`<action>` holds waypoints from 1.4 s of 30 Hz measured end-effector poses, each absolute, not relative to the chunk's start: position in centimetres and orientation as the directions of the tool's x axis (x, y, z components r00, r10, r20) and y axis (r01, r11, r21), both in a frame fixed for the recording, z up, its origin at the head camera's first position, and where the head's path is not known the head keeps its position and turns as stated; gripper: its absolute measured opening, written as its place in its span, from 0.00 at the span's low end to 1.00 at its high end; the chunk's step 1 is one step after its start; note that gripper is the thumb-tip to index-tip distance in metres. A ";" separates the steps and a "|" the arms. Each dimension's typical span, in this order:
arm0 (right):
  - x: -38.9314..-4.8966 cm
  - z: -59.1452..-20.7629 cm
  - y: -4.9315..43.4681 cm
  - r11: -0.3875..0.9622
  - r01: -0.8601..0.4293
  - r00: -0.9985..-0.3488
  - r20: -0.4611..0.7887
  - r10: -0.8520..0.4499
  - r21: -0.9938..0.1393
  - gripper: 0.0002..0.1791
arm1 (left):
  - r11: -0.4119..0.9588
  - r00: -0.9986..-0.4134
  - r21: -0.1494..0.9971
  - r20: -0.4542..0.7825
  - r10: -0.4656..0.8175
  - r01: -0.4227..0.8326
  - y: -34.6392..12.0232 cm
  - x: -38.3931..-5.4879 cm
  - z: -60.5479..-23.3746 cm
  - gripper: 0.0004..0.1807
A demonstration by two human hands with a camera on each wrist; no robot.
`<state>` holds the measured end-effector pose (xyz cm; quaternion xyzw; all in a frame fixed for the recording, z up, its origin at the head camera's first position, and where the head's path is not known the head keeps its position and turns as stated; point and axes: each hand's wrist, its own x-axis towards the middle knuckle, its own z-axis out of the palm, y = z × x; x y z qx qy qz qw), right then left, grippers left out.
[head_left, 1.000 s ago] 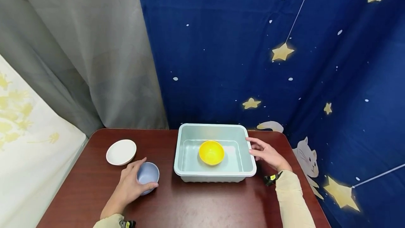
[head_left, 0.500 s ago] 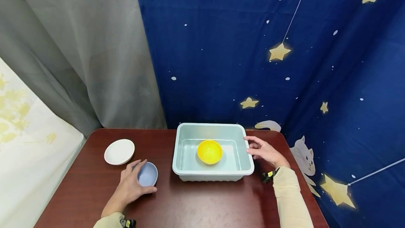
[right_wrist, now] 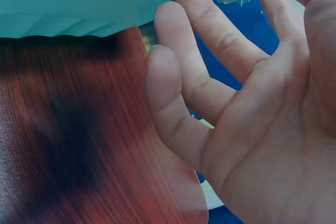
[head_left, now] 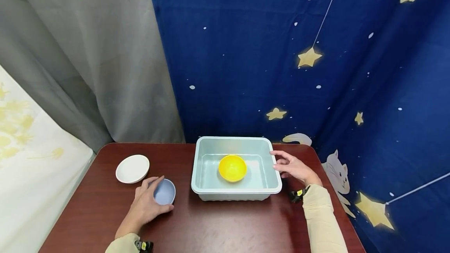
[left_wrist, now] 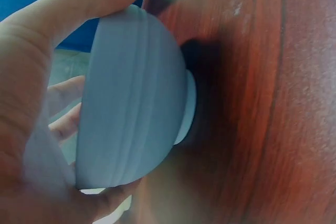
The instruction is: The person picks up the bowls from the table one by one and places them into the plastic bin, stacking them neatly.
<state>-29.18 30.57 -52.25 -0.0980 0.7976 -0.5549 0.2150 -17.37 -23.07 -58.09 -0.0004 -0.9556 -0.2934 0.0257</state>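
Observation:
My left hand holds a small blue-grey bowl on the left part of the table. The thumb lies on the near side of its rim and the fingers on the far side. In the left wrist view the bowl appears side-on, its foot ring close over the wood. My right hand is at the right rim of a pale green plastic tub, fingers loosely bent. One fingertip meets the tub's outer wall in the right wrist view. A yellow bowl sits inside the tub.
A white bowl stands just beyond my left hand on the dark red-brown wooden table. Grey and star-printed blue curtains hang behind the table's far edge. White cloth hangs at the left.
My left thumb has shifted from over the bowl's rim to its near outer side. The right hand stays at the tub's rim. The whole head view has drifted slightly.

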 end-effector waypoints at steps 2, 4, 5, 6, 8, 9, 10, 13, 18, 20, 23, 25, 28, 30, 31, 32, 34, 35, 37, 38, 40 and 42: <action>-29.2 -52.4 30.4 0.363 0.086 -0.886 -0.238 -0.398 -0.928 0.35 | 0.834 -0.998 0.552 0.060 -0.024 0.014 -23.1 -17.3 -58.1 0.57; -29.3 -52.4 30.3 0.367 0.086 -0.885 -0.240 -0.398 -0.926 0.35 | 0.837 -0.997 0.547 0.067 -0.033 0.009 -23.2 -17.2 -58.1 0.57; -29.3 -52.3 30.2 0.369 0.086 -0.886 -0.241 -0.397 -0.925 0.35 | 0.838 -0.997 0.546 0.069 -0.037 0.007 -23.2 -17.2 -58.1 0.57; -29.3 -52.3 30.2 0.372 0.087 -0.886 -0.242 -0.395 -0.924 0.35 | 0.839 -0.997 0.544 0.070 -0.041 0.004 -23.3 -17.3 -58.0 0.57; -29.3 -52.1 30.1 0.379 0.088 -0.886 -0.246 -0.393 -0.921 0.36 | 0.839 -0.996 0.544 0.074 -0.050 -0.002 -23.5 -17.4 -58.0 0.57; -29.3 -51.9 30.0 0.381 0.088 -0.885 -0.248 -0.394 -0.920 0.36 | 0.839 -0.996 0.544 0.076 -0.052 -0.002 -23.6 -17.5 -57.9 0.57; -29.3 -51.8 30.0 0.383 0.090 -0.885 -0.251 -0.393 -0.919 0.36 | 0.839 -0.995 0.544 0.078 -0.055 -0.004 -23.7 -17.6 -57.9 0.57; -29.3 -51.6 30.0 0.386 0.093 -0.881 -0.257 -0.397 -0.918 0.37 | 0.827 -0.997 0.562 0.055 -0.060 -0.019 -23.9 -17.9 -57.7 0.58; -29.3 -51.5 30.2 0.389 0.097 -0.878 -0.263 -0.400 -0.916 0.37 | 0.803 -0.998 0.593 -0.017 -0.068 -0.064 -24.0 -18.2 -57.2 0.58; -29.2 -51.6 30.3 0.391 0.096 -0.880 -0.262 -0.396 -0.915 0.37 | 0.803 -0.998 0.592 -0.022 -0.065 -0.065 -24.0 -18.2 -56.8 0.57; -29.1 -51.6 30.2 0.396 0.102 -0.882 -0.267 -0.388 -0.913 0.36 | 0.804 -0.998 0.593 -0.009 -0.055 -0.050 -24.1 -18.2 -56.0 0.57; -29.0 -51.8 30.1 0.396 0.105 -0.876 -0.273 -0.397 -0.912 0.36 | 0.808 -0.999 0.588 0.012 -0.049 -0.033 -24.1 -18.2 -55.2 0.57; -28.8 -52.0 30.0 0.391 0.110 -0.868 -0.280 -0.411 -0.914 0.36 | 0.814 -0.999 0.580 0.037 -0.035 -0.007 -24.2 -18.4 -53.9 0.57; -28.8 -52.1 29.9 0.383 0.108 -0.865 -0.277 -0.419 -0.918 0.37 | 0.821 -0.998 0.570 0.056 -0.012 0.022 -24.2 -18.7 -53.0 0.57; -28.7 -52.1 29.9 0.381 0.111 -0.866 -0.277 -0.416 -0.918 0.37 | 0.824 -0.998 0.564 0.070 0.002 0.042 -24.1 -18.8 -52.6 0.57; -28.7 -52.1 29.9 0.379 0.112 -0.868 -0.276 -0.413 -0.919 0.37 | 0.828 -0.996 0.558 0.084 0.017 0.061 -24.0 -19.0 -52.1 0.57; -28.8 -52.0 30.0 0.376 0.112 -0.871 -0.273 -0.409 -0.920 0.37 | 0.833 -0.992 0.543 0.118 0.046 0.104 -23.9 -19.4 -51.2 0.57; -28.8 -52.0 30.1 0.377 0.113 -0.872 -0.274 -0.406 -0.919 0.37 | 0.836 -0.990 0.536 0.133 0.057 0.120 -23.8 -19.6 -50.8 0.57; -28.9 -51.9 30.1 0.381 0.117 -0.873 -0.278 -0.400 -0.917 0.37 | 0.838 -0.985 0.526 0.155 0.076 0.147 -23.5 -20.0 -50.0 0.57; -28.9 -51.8 30.2 0.381 0.118 -0.873 -0.278 -0.400 -0.917 0.37 | 0.838 -0.983 0.522 0.160 0.086 0.158 -23.4 -20.1 -49.6 0.57; -28.9 -51.7 30.2 0.390 0.129 -0.874 -0.290 -0.390 -0.912 0.37 | 0.833 -0.981 0.525 0.163 0.105 0.176 -23.2 -20.4 -48.8 0.57; -28.9 -51.6 30.1 0.396 0.134 -0.874 -0.296 -0.385 -0.909 0.37 | 0.829 -0.980 0.526 0.162 0.120 0.188 -23.0 -20.5 -48.0 0.57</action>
